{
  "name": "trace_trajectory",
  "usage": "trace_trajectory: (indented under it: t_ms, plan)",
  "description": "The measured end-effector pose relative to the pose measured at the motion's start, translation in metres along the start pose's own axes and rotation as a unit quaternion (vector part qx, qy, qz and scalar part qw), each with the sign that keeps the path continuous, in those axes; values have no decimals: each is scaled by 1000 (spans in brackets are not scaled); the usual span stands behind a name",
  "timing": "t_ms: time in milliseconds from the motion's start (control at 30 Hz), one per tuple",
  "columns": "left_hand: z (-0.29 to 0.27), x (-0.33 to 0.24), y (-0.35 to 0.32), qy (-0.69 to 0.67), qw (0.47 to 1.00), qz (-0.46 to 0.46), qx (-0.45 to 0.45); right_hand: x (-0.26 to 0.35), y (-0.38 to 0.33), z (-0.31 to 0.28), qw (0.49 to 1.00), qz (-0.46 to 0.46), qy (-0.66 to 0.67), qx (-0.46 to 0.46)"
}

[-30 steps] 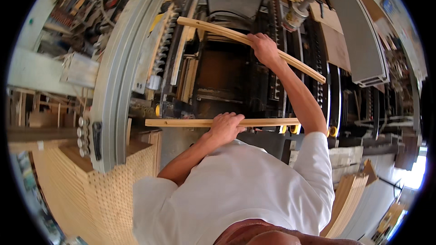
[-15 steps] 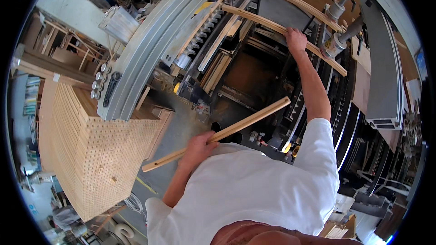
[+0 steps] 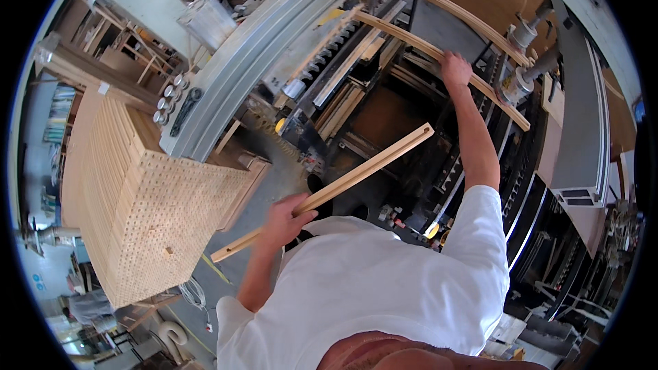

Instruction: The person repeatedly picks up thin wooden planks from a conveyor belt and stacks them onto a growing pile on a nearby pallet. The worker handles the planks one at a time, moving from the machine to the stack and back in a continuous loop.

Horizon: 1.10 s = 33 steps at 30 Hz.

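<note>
My left hand [image 3: 283, 220] is closed round a pale wooden slat [image 3: 363, 173], which slants up to the right in front of my body. Small dark holes show near both of its ends. My right hand [image 3: 456, 70] reaches forward, its fingers closed over a second wooden slat [image 3: 404, 35] lying across the machine's rails; the fingertips are partly hidden. Beyond it a third slat [image 3: 466, 16] spans the machine, roughly parallel. The far slats' right parts lie beside upright metal cylinders [image 3: 515, 86].
A big stack of wooden slats [image 3: 181, 223] stands at my left, end faces toward me. A grey metal beam [image 3: 267, 48] crosses above the machine from the left. Dark rails [image 3: 514, 185] run along the right, beside a grey housing [image 3: 582, 109]. A coiled cable [image 3: 193, 293] lies lower left.
The view has shifted a little, so the machine appears farther right. The slat in my left hand has its far end slightly higher. My right hand stays on the far slat.
</note>
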<state>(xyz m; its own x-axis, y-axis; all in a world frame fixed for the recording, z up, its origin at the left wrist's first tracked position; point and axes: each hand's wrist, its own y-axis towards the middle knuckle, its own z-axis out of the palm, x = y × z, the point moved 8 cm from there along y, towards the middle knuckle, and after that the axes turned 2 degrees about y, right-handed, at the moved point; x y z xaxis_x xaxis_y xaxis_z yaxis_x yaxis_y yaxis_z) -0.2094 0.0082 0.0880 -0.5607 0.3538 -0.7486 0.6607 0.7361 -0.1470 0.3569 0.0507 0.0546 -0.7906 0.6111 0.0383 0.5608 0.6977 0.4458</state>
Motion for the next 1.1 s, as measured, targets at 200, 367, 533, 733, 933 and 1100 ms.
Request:
trace_trajectory:
  t_ms: [200, 367, 533, 733, 933, 1100]
  plan:
    - [-88, 1, -61, -42, 992, -87, -86, -1, 1, 4, 1000, -9, -17, 9]
    - [-169, 19, -135, -164, 947, -113, -253, 3, 5, 3, 993, 51, -48, 93]
    - [-266, 44, -184, -110, 904, -94, -403, 20, -14, -35, 990, 16, 109, -93]
    - [-429, 120, -181, -65, 838, -188, -508, 135, -84, -83, 912, 4, 409, -33]
    - [-585, 223, -69, 58, 837, -281, -465, 231, -184, -101, 872, 15, 488, 32]
    - [-630, 286, 44, 192, 834, -299, -422, 249, -281, -96, 864, 117, 480, 96]
